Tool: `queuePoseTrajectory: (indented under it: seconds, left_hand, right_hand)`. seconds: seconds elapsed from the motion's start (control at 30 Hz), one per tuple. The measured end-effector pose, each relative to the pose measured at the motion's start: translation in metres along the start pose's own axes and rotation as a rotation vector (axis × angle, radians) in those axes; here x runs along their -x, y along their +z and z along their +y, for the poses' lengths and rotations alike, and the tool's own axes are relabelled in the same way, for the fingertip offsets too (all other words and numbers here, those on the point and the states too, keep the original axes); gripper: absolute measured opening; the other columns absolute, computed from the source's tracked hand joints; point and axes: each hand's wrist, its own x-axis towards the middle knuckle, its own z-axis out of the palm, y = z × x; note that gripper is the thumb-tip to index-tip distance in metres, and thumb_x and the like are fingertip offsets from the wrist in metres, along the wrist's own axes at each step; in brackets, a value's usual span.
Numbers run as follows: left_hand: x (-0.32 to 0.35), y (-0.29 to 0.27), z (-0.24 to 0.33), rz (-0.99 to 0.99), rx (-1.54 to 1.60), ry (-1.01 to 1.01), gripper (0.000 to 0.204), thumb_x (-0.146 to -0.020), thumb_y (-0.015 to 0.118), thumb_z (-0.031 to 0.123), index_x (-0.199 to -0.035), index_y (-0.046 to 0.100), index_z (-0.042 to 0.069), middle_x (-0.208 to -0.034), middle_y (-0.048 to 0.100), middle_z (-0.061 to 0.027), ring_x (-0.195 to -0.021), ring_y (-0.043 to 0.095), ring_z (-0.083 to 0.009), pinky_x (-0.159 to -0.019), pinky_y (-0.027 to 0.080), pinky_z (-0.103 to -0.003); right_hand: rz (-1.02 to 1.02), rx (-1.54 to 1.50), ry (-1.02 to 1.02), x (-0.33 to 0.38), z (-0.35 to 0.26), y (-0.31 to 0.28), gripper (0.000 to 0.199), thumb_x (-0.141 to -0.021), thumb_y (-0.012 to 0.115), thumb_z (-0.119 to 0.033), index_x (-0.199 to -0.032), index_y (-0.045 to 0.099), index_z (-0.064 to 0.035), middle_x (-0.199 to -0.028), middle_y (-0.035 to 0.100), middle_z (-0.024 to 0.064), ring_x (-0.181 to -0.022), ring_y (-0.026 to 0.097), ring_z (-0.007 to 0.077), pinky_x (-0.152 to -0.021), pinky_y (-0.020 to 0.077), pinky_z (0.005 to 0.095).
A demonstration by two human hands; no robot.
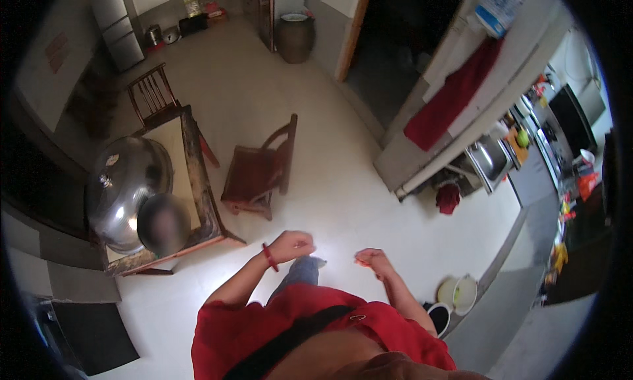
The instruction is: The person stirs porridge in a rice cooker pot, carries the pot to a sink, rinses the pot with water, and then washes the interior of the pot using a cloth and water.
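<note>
Orange bit | pinched at R hand fingertips, held over floor | L hand fingers curled shut, empty, apart from it | progress: bit in hand, nowhere set down yet

Head view, single: worn on the person's head, facing steeply down over the chest to the pale floor. Fisheye; dark rim, straight edges bowed. Nearest: left hand and right hand, entering from the lower edge. Farther: wooden table at left, kitchen counter at right, brown jar at top.
</note>
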Motion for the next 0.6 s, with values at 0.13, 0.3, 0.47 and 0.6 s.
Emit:
queuePoseTrajectory:
  seconds: [0.13,0.3,0.47,0.6]
  left_hand:
    - [-0.044,-0.066,-0.074,0.258,-0.47,-0.122,0.019,-0.071,0.06,0.025,-0.069,0.06,0.006,-0.065,0.057,-0.0104,-0.061,0.055,-0.0254,-0.056,0.043,-0.033]
    - [-0.171,-0.152,-0.088,0.492,-0.482,-0.243,0.017,-0.071,0.06,0.024,-0.068,0.061,0.007,-0.067,0.058,-0.0109,-0.063,0.056,-0.0265,-0.057,0.044,-0.035]
    - [-0.353,-0.203,-0.03,0.338,-0.51,0.103,0.015,-0.074,0.057,0.019,-0.073,0.058,0.004,-0.071,0.056,-0.0112,-0.068,0.054,-0.0287,-0.061,0.044,-0.036]
    - [-0.463,-0.237,-0.027,0.084,-0.488,0.293,0.017,-0.076,0.056,0.02,-0.078,0.058,0.003,-0.076,0.057,-0.0111,-0.073,0.054,-0.0283,-0.064,0.044,-0.037]
  right_hand:
    - [-0.388,0.23,-0.022,-0.13,-0.037,0.002,0.013,-0.076,0.056,-0.01,-0.086,0.061,-0.0028,-0.076,0.061,0.0052,-0.073,0.056,0.0113,-0.068,0.0447,0.0235]
    - [-0.604,1.549,-0.198,-0.232,-0.077,-0.071,0.022,-0.075,0.05,-0.025,-0.088,0.063,-0.0123,-0.09,0.061,0.0105,-0.085,0.057,0.0267,-0.074,0.0448,0.0353]
    - [-0.427,1.084,-0.256,-0.356,-0.086,-0.184,0.022,-0.074,0.051,-0.029,-0.084,0.063,-0.0131,-0.087,0.062,0.0063,-0.083,0.056,0.0242,-0.072,0.0453,0.0348]
    - [-0.2,1.392,0.065,-0.441,-0.087,-0.243,0.023,-0.073,0.047,-0.03,-0.07,0.062,-0.0121,-0.074,0.061,0.0065,-0.072,0.057,0.0237,-0.064,0.0451,0.0363]
